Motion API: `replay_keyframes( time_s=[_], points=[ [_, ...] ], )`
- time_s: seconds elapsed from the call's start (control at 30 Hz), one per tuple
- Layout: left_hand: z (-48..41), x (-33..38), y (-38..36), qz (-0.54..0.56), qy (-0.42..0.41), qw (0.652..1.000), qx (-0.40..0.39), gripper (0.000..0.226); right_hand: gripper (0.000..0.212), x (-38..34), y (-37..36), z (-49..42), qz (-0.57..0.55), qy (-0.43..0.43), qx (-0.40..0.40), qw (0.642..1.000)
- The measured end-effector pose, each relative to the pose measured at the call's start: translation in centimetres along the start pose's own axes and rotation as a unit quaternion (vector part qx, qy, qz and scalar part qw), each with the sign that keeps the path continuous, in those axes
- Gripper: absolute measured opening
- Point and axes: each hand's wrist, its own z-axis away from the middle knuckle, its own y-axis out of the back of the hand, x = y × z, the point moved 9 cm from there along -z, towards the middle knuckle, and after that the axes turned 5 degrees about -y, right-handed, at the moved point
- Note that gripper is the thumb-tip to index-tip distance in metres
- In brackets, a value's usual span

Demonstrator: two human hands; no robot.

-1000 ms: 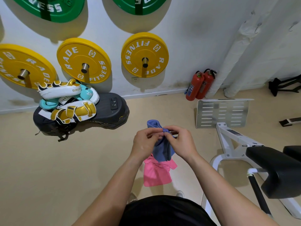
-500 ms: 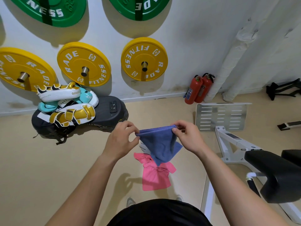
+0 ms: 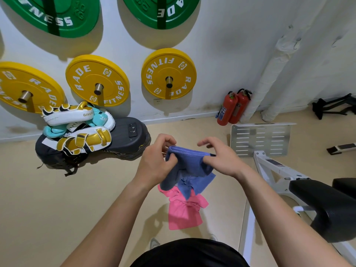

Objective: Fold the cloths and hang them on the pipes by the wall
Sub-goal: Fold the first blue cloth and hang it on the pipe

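The white painted wall (image 3: 231, 45) carries round green weight plates (image 3: 57, 12) and round yellow weight plates (image 3: 168, 74) on metal pegs, stored there off the beige floor (image 3: 57, 199); at the right, two white wrapped pipes (image 3: 269, 78) run down the wall to the floor, well apart from the hands, and nothing hangs on them yet; a black padded bench seat (image 3: 327, 205) on a white frame sits at the right edge; a black oval floor pad (image 3: 127, 139) lies against the wall with gold, white and teal boxing mitts (image 3: 84, 139) piled on it; a slotted grey metal plate (image 3: 260, 139) and two red fire extinguishers (image 3: 231, 106) stand near the pipes; a crumpled pink cloth (image 3: 183, 212) lies on the floor in front of the person's feet, likely waiting its turn; the blue terry cloth (image 3: 188, 162) is held in the air above it, doubled over so its folded edge runs between the hands and the loose layers hang unevenly below; the left hand (image 3: 156, 162) has its grip pinched on the left end of that edge, keeping the layers together; the right hand (image 3: 221, 158) appears to pin the right corner under its thumb with the upper fingers lifted free, though what backs the thumb is hidden; folding looks under way, and hanging has not begun.
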Motion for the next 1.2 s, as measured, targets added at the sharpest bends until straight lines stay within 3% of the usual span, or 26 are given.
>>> replay_keyframes(
  time_s=[0.07, 0.23, 0.33, 0.43, 0.6, 0.77, 0.87, 1.0, 1.07, 1.2],
  points=[
    [-0.3, 0.5, -0.4, 0.012, -0.004, 1.0, -0.004, 0.035, 0.06, -2.4, -0.6, 0.0, 0.064, 0.068, -0.021, 0.995],
    [-0.3, 0.3, -0.2, 0.078, 0.012, 0.997, 0.026, 0.031, 0.012, -6.7, -1.0, -0.5, 0.145, 0.142, -0.02, 0.979],
    [0.4, -1.6, -1.3, 0.186, 0.076, 0.98, -0.001, 0.045, 0.006, -8.8, -0.6, -0.3, 0.103, 0.171, -0.044, 0.979],
    [1.4, -4.1, -3.6, 0.186, 0.134, 0.972, -0.048, 0.051, 0.01, -10.9, 0.6, -0.2, 0.092, 0.185, -0.052, 0.977],
    [3.7, -7.9, -6.2, 0.17, 0.207, 0.957, -0.111, 0.032, 0.013, -12.7, 5.7, -0.5, 0.149, 0.21, 0.03, 0.966],
    [6.6, -9.6, -7.8, 0.18, 0.257, 0.934, -0.172, 0.022, 0.018, -9.0, 10.5, -1.7, 0.155, 0.145, 0.116, 0.97],
    [6.8, -10.3, -5.7, 0.215, 0.271, 0.928, -0.135, 0.019, 0.017, -4.6, 11.8, -2.1, 0.162, 0.077, 0.169, 0.969],
    [5.7, -11.9, -1.4, 0.303, 0.289, 0.908, 0.009, 0.026, 0.018, 1.4, 10.1, -1.6, 0.164, -0.008, 0.215, 0.963],
    [5.1, -12.3, -0.4, 0.321, 0.303, 0.895, 0.07, 0.018, 0.019, 3.5, 8.2, -0.9, 0.132, -0.046, 0.223, 0.965],
    [4.2, -12.4, 1.2, 0.13, 0.285, 0.937, 0.157, 0.014, 0.02, 6.4, 4.1, 0.3, 0.049, -0.109, 0.252, 0.96]
  ],
)
